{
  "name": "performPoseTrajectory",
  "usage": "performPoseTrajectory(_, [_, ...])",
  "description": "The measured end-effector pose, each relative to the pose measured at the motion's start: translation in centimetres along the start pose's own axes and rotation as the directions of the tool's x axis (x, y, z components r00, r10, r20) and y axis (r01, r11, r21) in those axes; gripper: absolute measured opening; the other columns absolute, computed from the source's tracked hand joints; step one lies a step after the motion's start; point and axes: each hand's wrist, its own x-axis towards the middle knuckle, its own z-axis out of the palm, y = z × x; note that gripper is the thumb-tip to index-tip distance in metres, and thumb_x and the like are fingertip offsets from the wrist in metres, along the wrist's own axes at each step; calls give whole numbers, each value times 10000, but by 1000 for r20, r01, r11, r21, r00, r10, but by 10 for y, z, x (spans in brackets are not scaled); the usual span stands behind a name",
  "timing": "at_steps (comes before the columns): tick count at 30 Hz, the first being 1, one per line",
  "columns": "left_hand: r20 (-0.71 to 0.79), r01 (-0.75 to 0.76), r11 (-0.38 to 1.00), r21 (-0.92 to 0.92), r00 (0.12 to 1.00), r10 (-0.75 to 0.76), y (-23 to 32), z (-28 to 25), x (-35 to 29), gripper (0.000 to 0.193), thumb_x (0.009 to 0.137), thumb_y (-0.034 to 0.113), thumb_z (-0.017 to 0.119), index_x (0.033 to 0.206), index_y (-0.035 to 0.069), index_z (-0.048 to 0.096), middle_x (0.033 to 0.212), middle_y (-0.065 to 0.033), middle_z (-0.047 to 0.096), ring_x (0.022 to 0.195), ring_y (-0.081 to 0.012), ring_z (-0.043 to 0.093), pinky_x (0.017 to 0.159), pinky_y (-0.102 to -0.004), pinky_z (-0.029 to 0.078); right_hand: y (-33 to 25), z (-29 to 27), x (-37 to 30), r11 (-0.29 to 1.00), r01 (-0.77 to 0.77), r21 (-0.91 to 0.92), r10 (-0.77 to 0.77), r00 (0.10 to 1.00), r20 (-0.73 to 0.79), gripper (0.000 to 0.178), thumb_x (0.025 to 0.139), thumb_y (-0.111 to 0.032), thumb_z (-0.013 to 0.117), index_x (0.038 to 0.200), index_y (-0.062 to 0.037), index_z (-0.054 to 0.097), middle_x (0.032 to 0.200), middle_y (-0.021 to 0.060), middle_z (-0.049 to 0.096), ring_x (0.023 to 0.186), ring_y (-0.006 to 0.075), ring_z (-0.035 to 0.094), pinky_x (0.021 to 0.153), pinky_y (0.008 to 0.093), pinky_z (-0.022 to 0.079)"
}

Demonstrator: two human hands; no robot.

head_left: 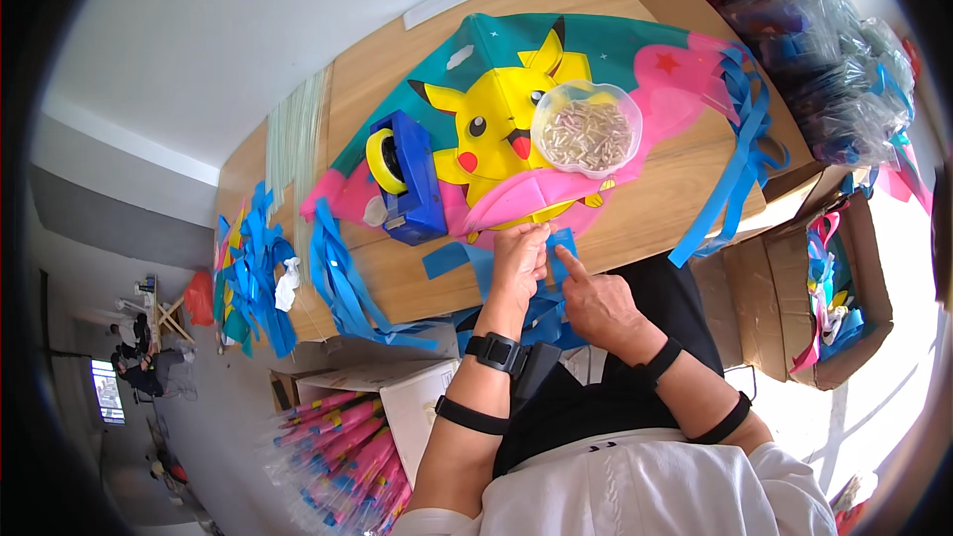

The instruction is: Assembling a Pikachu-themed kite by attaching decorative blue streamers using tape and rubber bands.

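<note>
A kite [486,89] of teal and pink fabric with a yellow cartoon creature lies spread across the wooden table [655,228]. At its near edge, my left hand [521,258] is closed in a pinch on the fabric. Just right of it, my right hand [603,308] has its index finger stretched toward a blue streamer [563,240], the other fingers partly curled; I see nothing held there. A clear bowl [635,109] of small pale tubes rests on the kite's right part. Left of the creature stands a blue tape dispenser [425,174] with a yellow-rimmed roll.
Blue streamers [338,273] hang over the table's near edge, more [740,154] at the right. Thin clear rods [293,139] lie at the left. Packed kites [342,447] fill a box below; an open carton [864,288] and plastic-wrapped bundles [794,50] are on the right.
</note>
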Motion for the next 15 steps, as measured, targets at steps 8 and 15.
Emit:
performPoseTrajectory(8, [-90,-63,993,102,993,72,-12,3,3,113,883,97,599,877,-4,648,540,68,392,383,-19,286,342,-210,204,0,-1,1,1000,-13,10,13,1000,26,130,729,-104,596,799,5,596,1378,216,445,638,294,656,598,402,527])
performPoseTrajectory(15, [-124,-209,943,260,961,247,-26,2,12,104,884,86,601,861,-2,650,554,49,428,402,-27,321,346,-211,218,4,-4,4,998,-8,60,9,1000,-21,163,730,-123,623,827,6,607,1368,169,463,668,304,661,608,409,529])
